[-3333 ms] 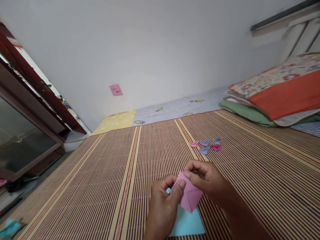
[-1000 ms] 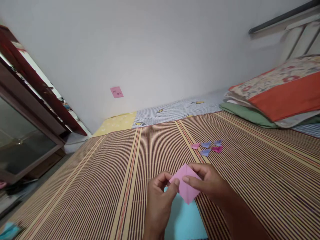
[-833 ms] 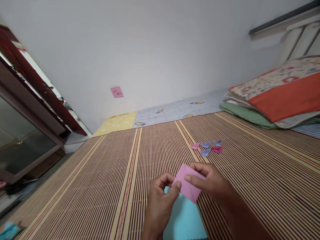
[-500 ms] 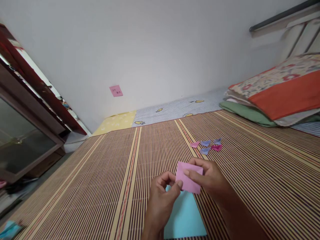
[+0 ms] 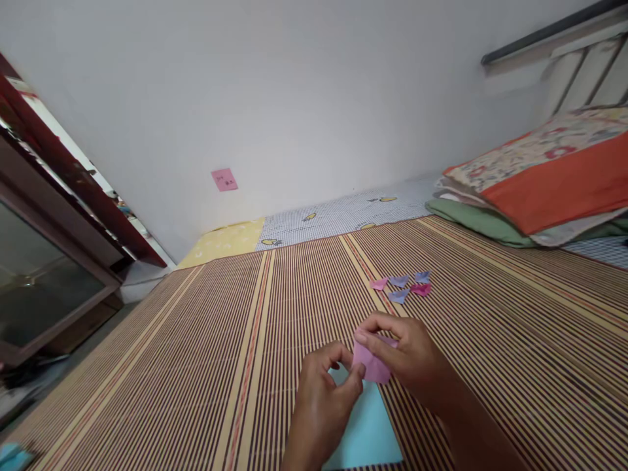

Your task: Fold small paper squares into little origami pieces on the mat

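Between my two hands is a small pink sheet of paper (image 5: pixel 373 366), held above the mat. My left hand (image 5: pixel 328 386) pinches its lower left edge between thumb and index finger. My right hand (image 5: pixel 400 347) grips the upper part, its thumb lying across the front near the top left corner. Part of the sheet is covered by my right fingers. Beneath my hands a light blue sheet of paper (image 5: pixel 370 435) lies flat on the mat. Beyond them sit several small folded paper pieces, among them a pink one (image 5: pixel 379 284), a blue one (image 5: pixel 398 297) and a magenta one (image 5: pixel 420 289).
A striped woven mat (image 5: pixel 216 327) spreads over the bed up to a white wall (image 5: pixel 318 98). Folded bedding (image 5: pixel 554 176) is piled at the right. A pink note (image 5: pixel 224 180) is stuck to the wall. Something light blue (image 5: pixel 14 456) lies at the lower left corner.
My right thumb has shifted up and left to the pink sheet's top corner, and the sheet now looks bent or tilted. Both hands sit slightly further right. The folded pieces are unchanged.
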{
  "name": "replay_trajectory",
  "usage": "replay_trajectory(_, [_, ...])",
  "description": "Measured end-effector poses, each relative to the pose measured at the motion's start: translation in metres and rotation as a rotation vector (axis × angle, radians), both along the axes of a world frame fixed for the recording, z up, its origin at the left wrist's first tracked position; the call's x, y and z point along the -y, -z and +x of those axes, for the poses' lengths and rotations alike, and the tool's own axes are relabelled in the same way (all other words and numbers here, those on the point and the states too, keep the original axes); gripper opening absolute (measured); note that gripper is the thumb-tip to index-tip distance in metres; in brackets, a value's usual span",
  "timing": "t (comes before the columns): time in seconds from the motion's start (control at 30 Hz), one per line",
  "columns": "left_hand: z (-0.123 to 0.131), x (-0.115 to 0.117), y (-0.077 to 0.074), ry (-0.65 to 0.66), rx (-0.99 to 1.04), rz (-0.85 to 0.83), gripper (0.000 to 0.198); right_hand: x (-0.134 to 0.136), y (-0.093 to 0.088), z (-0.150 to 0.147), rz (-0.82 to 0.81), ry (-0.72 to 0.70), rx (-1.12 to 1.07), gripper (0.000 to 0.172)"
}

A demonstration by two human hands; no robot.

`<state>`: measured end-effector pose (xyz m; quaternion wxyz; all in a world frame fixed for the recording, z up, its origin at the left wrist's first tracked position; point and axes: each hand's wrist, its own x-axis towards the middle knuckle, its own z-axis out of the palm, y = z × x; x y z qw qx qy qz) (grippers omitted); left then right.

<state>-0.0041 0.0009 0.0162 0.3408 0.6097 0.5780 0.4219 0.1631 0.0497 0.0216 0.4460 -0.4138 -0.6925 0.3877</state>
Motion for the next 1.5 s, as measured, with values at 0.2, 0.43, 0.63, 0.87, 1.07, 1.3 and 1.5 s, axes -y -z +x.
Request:
replay_trajectory(0.2, [-0.003, -0.006, 0.007, 0.095, 0.243, -0.065, 0.023, -0.005, 0.006, 0.004, -0.025, 0.068, -0.117, 0.020])
replay_trajectory(0.43, [-0.004, -0.014, 0.015, -0.108, 0.692, -0.024, 0.031, -0.012, 0.014, -0.006, -0.254, 0.039, -0.587, 0.043])
replay_trajectory(0.63, [0.001, -0.013, 0.017, -0.107, 0.787, -0.031, 0.030, -0.006, 0.012, -0.026, -0.376, -0.114, -0.627, 0.034])
replay_trajectory(0.87, [0.007, -0.015, 0.014, -0.040, 0.687, -0.024, 0.029, -0.003, 0.011, -0.022, -0.206, 0.004, -0.426, 0.018])
replay_trajectory(1.07, [0.007, -0.012, 0.008, -0.175, 0.567, -0.043, 0.036, -0.001, 0.005, -0.015, 0.128, 0.138, -0.114, 0.010])
replay_trajectory(1.3, [-0.003, -0.002, -0.007, 0.065, 0.836, -0.070, 0.047, 0.005, -0.006, -0.011, 0.435, 0.016, -0.008, 0.016])
replay_trajectory(1.5, [-0.009, -0.002, -0.004, 0.115, 0.842, -0.075, 0.024, 0.007, -0.007, -0.011, 0.580, -0.031, 0.116, 0.016])
